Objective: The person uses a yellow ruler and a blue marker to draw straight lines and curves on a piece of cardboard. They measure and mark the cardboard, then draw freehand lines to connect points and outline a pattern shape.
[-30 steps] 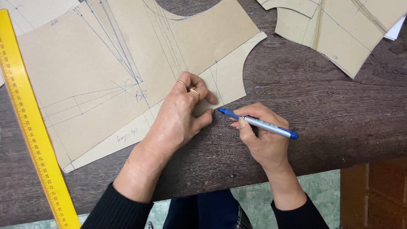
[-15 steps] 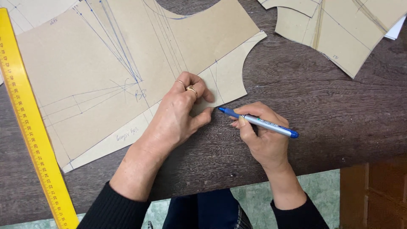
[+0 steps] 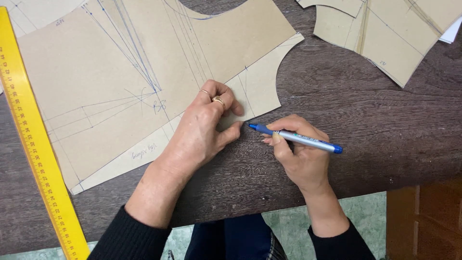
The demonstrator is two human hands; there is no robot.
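The right hand (image 3: 301, 156) pinches a pen (image 3: 294, 138), its long axis nearly level, tip pointing left at the lower edge of the pattern (image 3: 96, 96). Just left of the tip, the left hand (image 3: 202, 130) presses flat on that card, fingers spread, touching the counter (image 3: 361, 120).

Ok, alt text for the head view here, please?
A left hand presses flat on a brown paper pattern on a dark wooden table, while the right hand holds a blue pen with its tip at the pattern's lower edge. A yellow ruler lies to the left.
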